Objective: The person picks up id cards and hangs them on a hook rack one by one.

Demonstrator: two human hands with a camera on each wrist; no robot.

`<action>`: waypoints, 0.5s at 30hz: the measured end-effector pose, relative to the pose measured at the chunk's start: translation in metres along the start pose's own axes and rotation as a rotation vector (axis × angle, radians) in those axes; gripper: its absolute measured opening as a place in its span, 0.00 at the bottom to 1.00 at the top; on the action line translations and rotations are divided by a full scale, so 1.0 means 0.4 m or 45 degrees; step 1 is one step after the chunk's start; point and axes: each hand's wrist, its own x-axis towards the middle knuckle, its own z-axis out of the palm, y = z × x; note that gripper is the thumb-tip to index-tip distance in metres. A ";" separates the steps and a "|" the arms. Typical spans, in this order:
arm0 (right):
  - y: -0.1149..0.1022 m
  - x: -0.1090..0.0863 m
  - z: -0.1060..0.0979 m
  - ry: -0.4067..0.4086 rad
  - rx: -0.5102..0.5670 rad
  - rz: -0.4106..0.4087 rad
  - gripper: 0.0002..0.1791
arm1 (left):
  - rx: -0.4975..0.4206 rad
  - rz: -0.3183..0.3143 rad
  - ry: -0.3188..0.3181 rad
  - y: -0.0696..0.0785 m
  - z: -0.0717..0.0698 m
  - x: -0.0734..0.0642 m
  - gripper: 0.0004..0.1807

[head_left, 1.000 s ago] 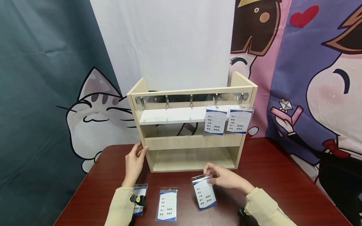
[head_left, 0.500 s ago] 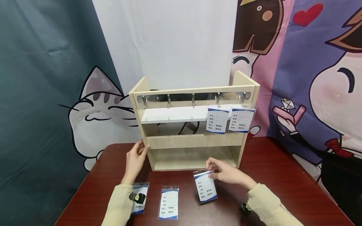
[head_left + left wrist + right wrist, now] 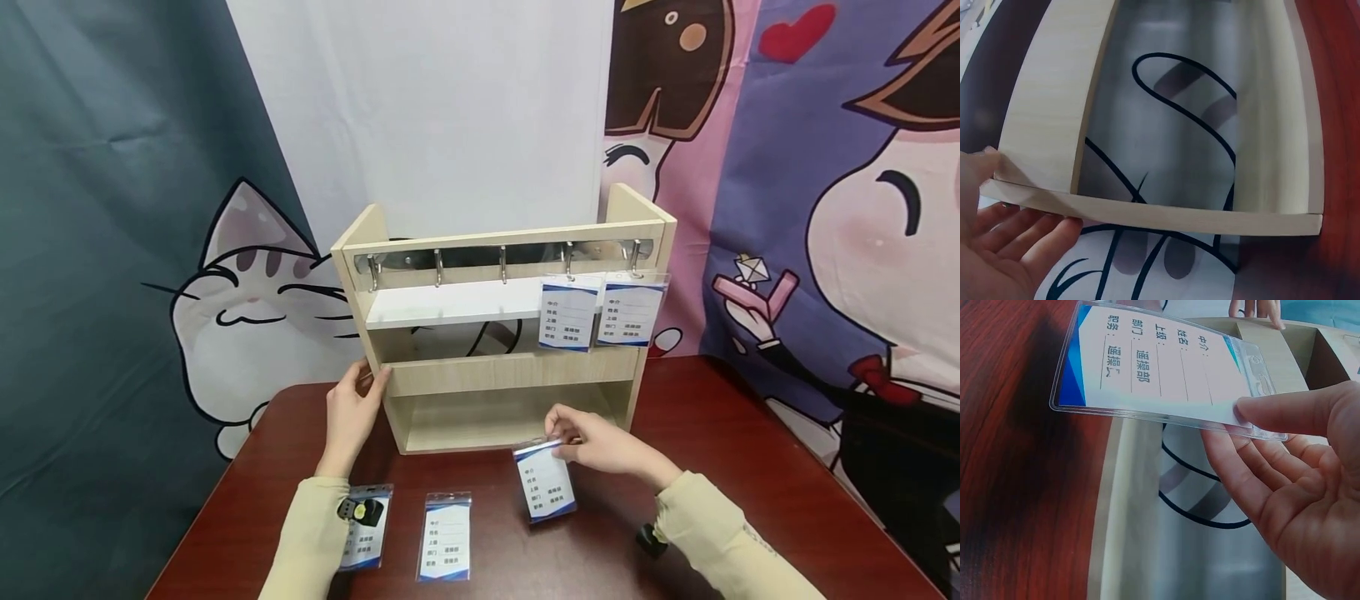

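My right hand pinches a clear-sleeved name badge by its top corner, thumb on the printed face. The badge is tilted and held above the table, in front of the shelf's lower opening. In the right wrist view, the badge's slotted end lies near the thumb. At the left, my left hand grips the side panel of the wooden shelf, its thumb on the front and its fingers on the outside. Two badges hang from hooks at the right of the metal rail, a left one and a right one.
A badge lies flat on the dark red table. Another badge lies partly hidden under my left wrist. Three hooks on the left and middle of the rail carry nothing. A printed curtain hangs behind the shelf.
My right hand has lifted the badge a little higher and nearer to the shelf. The left hand keeps its grip on the side panel. The head view has shifted slightly.
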 end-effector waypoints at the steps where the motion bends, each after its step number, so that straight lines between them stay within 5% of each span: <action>1: -0.003 0.001 -0.002 0.005 0.000 0.002 0.13 | -0.009 -0.001 0.000 0.001 -0.001 0.002 0.28; 15: -0.045 -0.001 -0.031 0.054 0.018 0.010 0.11 | -0.066 -0.051 -0.002 0.006 -0.007 0.007 0.27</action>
